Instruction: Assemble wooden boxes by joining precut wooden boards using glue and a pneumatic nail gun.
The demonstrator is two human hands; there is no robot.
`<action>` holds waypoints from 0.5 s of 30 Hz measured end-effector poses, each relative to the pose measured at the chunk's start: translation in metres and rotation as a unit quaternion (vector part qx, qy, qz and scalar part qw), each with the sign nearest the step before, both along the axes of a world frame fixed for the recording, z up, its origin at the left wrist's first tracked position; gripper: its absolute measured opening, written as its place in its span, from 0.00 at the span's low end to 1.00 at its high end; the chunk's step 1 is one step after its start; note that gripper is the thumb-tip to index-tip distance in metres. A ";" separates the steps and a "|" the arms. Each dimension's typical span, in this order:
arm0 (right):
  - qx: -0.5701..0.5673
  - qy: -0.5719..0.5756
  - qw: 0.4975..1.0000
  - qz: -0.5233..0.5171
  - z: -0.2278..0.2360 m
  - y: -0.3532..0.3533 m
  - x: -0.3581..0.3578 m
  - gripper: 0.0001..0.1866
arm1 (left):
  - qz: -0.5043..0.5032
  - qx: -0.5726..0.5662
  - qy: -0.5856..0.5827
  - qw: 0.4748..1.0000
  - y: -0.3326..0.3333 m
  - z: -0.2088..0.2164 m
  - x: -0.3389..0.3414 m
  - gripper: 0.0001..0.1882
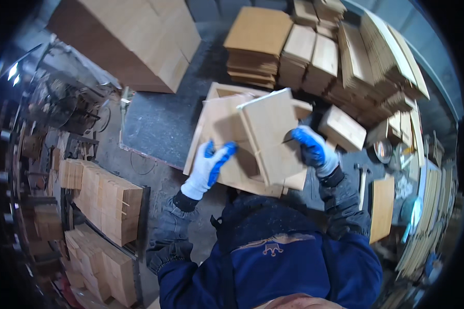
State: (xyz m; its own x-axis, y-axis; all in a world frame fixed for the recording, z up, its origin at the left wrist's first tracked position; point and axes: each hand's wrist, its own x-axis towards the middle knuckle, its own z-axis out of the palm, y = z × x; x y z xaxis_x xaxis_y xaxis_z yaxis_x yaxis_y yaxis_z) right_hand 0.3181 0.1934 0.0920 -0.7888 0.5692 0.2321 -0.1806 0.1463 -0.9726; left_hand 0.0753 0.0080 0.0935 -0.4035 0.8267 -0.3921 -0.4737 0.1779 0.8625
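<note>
A rectangular wooden panel (273, 136) with a raised, pale edge is tilted up in front of me. My right hand (315, 152), in a white glove with blue coating, has its fingers closed at the panel's right side. Beneath lies a larger wooden frame with a board in it (206, 126), partly hidden by the tilted panel. My left hand (207, 167), gloved alike, is over the left part of that board, its thumb and fingers apart and nothing between them.
The dark worktable (160, 129) carries a large wooden box (139, 46) at the far left. Board stacks (258, 31) line the back. A wooden block (343, 127), a hammer (363, 185) and a metal bowl (381, 151) are at the right. More stacked boards (105, 201) stand at the lower left.
</note>
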 end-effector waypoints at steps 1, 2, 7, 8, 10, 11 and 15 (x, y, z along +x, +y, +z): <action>-0.045 -0.030 0.998 -0.031 -0.007 0.005 0.014 0.13 | 0.034 -0.008 0.052 0.998 -0.010 -0.018 -0.009 0.26; -0.174 -0.077 0.976 -0.108 -0.008 0.004 0.045 0.15 | 0.096 0.012 0.138 0.986 -0.023 -0.034 -0.016 0.22; -0.358 0.228 0.848 -0.318 -0.033 -0.007 0.155 0.26 | 0.334 0.059 0.177 0.924 -0.060 -0.069 -0.035 0.09; -0.349 0.224 0.827 -0.380 -0.049 -0.011 0.179 0.26 | 0.351 0.061 0.166 0.919 -0.051 -0.072 -0.030 0.09; -0.291 0.128 0.825 -0.466 -0.071 -0.030 0.200 0.25 | 0.355 0.046 0.143 0.923 -0.036 -0.092 -0.022 0.11; -0.266 0.078 0.819 -0.502 -0.083 -0.040 0.203 0.25 | 0.326 0.034 0.152 0.933 -0.034 -0.099 -0.018 0.11; -0.227 0.034 0.779 -0.584 -0.122 -0.068 0.163 0.21 | 0.245 0.013 0.115 0.962 -0.027 -0.129 -0.009 0.14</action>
State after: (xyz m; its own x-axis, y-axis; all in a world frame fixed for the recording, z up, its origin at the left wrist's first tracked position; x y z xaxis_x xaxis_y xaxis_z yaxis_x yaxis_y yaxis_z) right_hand 0.4815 0.1257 -0.0305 0.3332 0.9250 -0.1825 -0.2356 -0.1057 -0.9661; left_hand 0.0662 -0.0193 -0.0360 -0.8217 0.5228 -0.2270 -0.2906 -0.0417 0.9559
